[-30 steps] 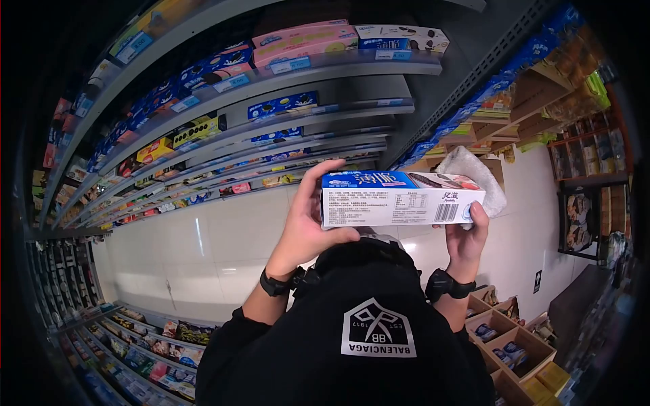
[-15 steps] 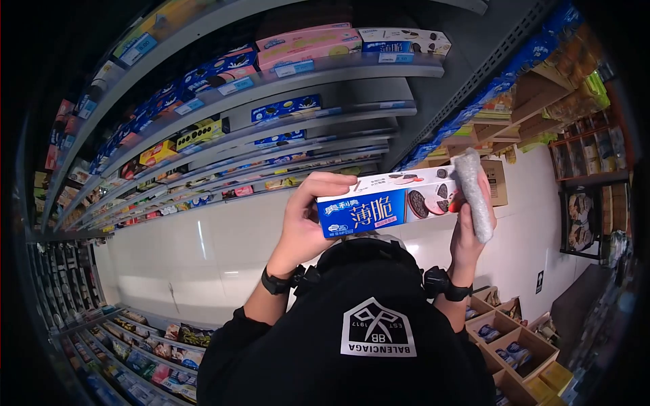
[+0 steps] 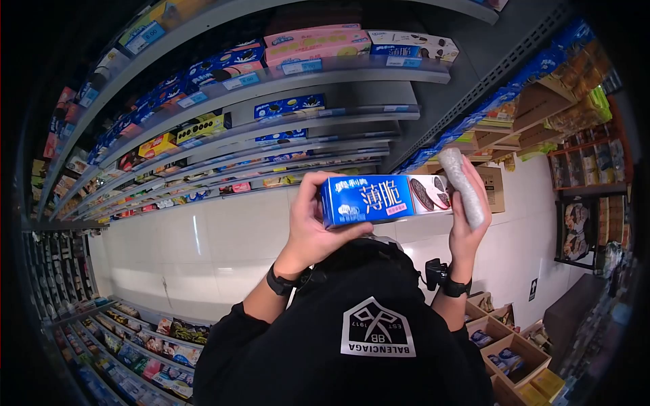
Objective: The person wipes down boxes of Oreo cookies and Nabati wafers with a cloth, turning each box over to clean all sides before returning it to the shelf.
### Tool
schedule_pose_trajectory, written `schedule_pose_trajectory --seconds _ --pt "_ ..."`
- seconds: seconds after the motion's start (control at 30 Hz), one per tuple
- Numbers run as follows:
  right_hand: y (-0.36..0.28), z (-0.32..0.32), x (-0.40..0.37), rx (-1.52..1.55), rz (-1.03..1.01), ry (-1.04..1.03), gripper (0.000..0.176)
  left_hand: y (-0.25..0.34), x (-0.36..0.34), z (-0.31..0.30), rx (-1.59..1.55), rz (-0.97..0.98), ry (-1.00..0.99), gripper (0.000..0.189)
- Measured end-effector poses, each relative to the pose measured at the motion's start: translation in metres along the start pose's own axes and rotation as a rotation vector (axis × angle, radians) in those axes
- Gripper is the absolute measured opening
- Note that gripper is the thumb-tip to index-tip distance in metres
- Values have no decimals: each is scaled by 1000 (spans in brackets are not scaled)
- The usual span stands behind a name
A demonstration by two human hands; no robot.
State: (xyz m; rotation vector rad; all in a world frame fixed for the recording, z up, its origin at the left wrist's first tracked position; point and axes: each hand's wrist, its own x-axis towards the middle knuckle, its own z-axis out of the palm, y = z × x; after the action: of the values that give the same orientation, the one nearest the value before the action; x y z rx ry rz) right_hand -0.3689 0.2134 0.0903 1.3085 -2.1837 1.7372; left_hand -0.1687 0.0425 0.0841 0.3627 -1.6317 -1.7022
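Note:
A blue and white box of Oreo thin cookies (image 3: 369, 201) is held level in front of my chest. My left hand (image 3: 308, 220) grips its left end, thumb along the lower edge and fingers behind. In my right hand (image 3: 474, 206) is a grey, fuzzy-looking rolled or folded cloth (image 3: 462, 188), held upright between thumb and fingers. The cloth covers or touches the right end of the box; exactly how it meets the box is hidden. The front of the box, with cookie pictures and a pink label, faces up toward me.
Long grey shelves (image 3: 352, 115) with price tags stretch across the front and left, holding pink cookie boxes (image 3: 315, 46) and a white-and-blue box (image 3: 413, 47). Hanging blue packets (image 3: 501, 88) and a cardboard box (image 3: 489, 189) are on the right. Wooden bins (image 3: 518, 352) stand at lower right.
The box has tipped so its front faces me more and its white top shows less. My right hand and the cloth have shifted slightly left.

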Motion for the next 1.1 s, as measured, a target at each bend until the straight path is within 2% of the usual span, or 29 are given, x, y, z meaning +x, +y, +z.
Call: schedule_pose_trajectory --seconds 0.03,0.1,0.17,0.23,0.3,0.33,0.37,0.5,0.57,0.63,0.83,1.1 --pt "9 -2 -5 378 308 53 38 6 -2 0 -132 -211 48 62" --pt "45 -14 -39 788 581 145 53 -14 3 -1 -149 -206 142 60" --pt "63 -13 -62 799 508 81 63 5 10 6 -260 -425 169 60" --pt "37 -3 -55 813 509 175 68 2 14 2 -251 -444 103 60" --pt "27 -4 -49 872 563 67 59 3 14 -1 -242 -461 33 60" --pt "14 1 -39 986 633 240 47 5 13 -2 -233 -471 -18 61" --pt "14 2 -35 962 634 310 38 8 12 -3 -223 -481 -69 61" --pt "15 1 -26 901 673 375 40 11 5 0 -201 -385 -91 62" --pt "22 -3 -29 900 677 333 43 12 2 -1 -214 -422 -94 67" --pt "16 -4 -28 909 682 350 45 7 -1 0 -88 -296 -110 73" --pt "11 0 -28 875 735 405 50 10 0 -2 171 -175 -139 80" --pt "15 -3 -29 952 732 392 53 10 -2 -2 240 -164 -164 89"
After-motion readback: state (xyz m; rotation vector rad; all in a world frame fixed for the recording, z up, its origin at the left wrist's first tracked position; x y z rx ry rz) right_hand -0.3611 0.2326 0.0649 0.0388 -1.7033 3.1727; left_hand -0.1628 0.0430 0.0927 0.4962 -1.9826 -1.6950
